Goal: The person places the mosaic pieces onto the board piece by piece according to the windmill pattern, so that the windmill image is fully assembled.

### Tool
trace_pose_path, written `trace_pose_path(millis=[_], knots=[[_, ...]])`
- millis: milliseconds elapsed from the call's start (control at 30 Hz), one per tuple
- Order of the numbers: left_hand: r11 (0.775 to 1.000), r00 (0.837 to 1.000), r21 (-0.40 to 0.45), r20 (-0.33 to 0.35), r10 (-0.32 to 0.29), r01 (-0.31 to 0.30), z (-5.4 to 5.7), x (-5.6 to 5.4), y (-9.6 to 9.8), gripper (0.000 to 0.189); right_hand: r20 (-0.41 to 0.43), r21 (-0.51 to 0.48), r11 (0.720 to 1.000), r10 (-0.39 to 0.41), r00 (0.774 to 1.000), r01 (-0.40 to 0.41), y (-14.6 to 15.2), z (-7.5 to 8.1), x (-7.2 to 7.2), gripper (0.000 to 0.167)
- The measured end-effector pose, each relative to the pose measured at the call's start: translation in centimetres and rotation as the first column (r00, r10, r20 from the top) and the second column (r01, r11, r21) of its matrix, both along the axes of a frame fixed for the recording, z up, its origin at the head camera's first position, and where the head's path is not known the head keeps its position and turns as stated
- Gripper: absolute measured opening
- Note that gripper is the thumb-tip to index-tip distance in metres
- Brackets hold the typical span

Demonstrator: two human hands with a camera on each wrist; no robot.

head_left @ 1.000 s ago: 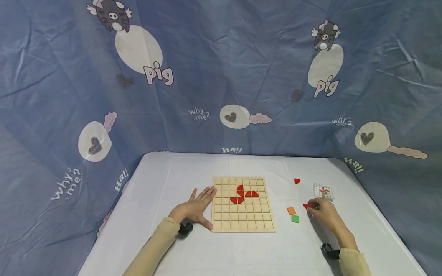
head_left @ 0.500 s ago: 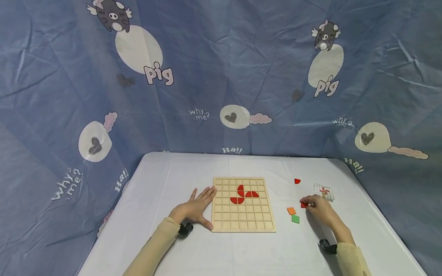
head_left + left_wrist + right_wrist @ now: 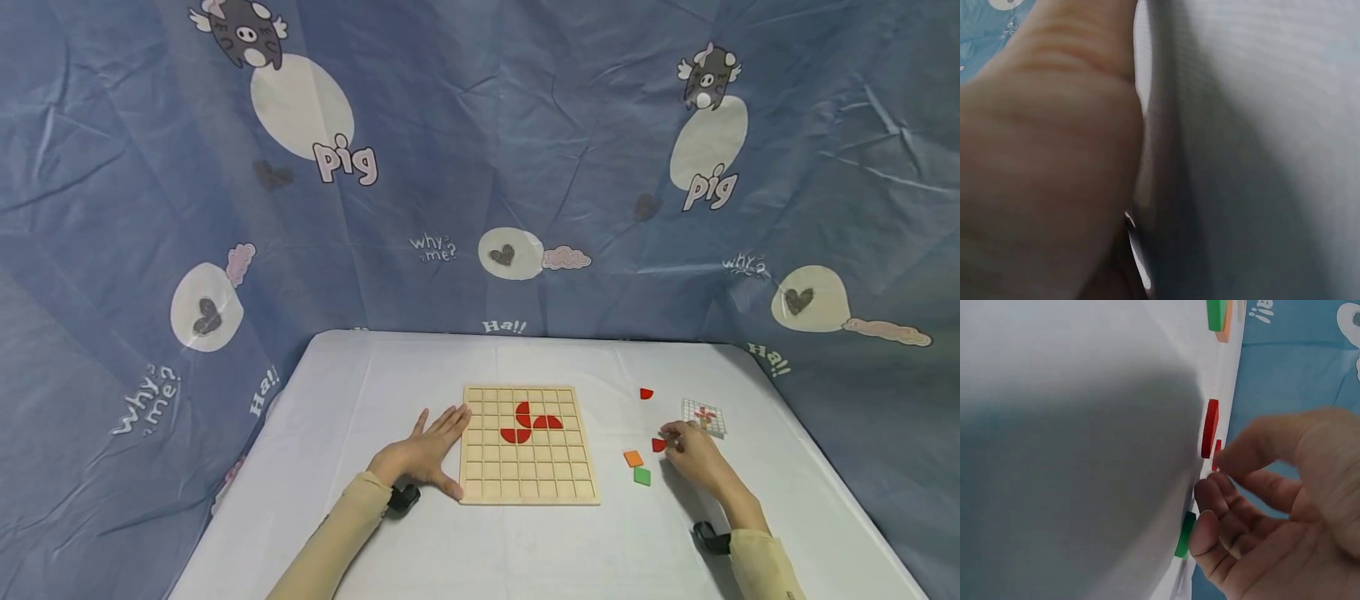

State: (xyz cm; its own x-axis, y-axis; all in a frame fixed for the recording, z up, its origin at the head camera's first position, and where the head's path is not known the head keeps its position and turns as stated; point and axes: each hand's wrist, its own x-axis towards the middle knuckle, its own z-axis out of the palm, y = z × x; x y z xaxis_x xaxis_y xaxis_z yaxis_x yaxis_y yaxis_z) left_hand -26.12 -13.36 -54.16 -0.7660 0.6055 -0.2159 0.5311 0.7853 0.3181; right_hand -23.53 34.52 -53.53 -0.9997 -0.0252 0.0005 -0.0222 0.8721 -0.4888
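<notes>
A square wooden grid board (image 3: 525,462) lies on the table, with several red quarter-round pieces (image 3: 523,421) in its cells. My left hand (image 3: 423,454) rests at the board's left edge, fingers spread and straight, touching the frame. In the left wrist view that hand fills the left side. My right hand (image 3: 697,454) hovers just right of a loose red piece (image 3: 658,445). Its fingers are loosely bent and appear to hold nothing. In the right wrist view a green piece (image 3: 1186,534) lies close by the fingertips; the hand hides it from the head view.
Beyond the right hand lies a card (image 3: 703,415) printed with a grid and a red pattern. Another red piece (image 3: 646,393) is farther back. An orange square (image 3: 633,458) and a green square (image 3: 642,476) lie between board and right hand.
The right hand has moved slightly left and away from the red piece it was pinching, which now lies on the table a little farther left. The left hand stays put.
</notes>
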Motion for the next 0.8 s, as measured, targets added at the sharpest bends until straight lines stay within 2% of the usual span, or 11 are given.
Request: trace_pose_path(millis=[233, 433, 600, 800], knots=[[1.000, 1.000, -0.007, 0.003, 0.003, -0.003, 0.06, -0.05, -0.01, 0.137, 0.037, -0.027, 0.999, -0.044, 0.998, 0.045, -0.07, -0.01, 0.37, 0.050], [1.000, 1.000, -0.006, 0.002, 0.001, -0.001, -0.09, 0.03, -0.07, 0.137, 0.037, -0.042, 0.998, -0.054, 0.998, 0.055, -0.07, -0.08, 0.22, 0.036], [1.000, 1.000, -0.009, 0.003, -0.002, 0.002, -0.08, 0.01, -0.10, 0.137, 0.038, -0.045, 0.997, -0.059, 0.998, 0.061, -0.18, -0.06, 0.12, 0.037], [1.000, 1.000, -0.009, 0.011, 0.005, -0.005, -0.17, -0.20, -0.05, 0.139, 0.013, -0.044, 0.999, -0.002, 1.000, 0.003, -0.18, -0.17, -0.32, 0.026]])
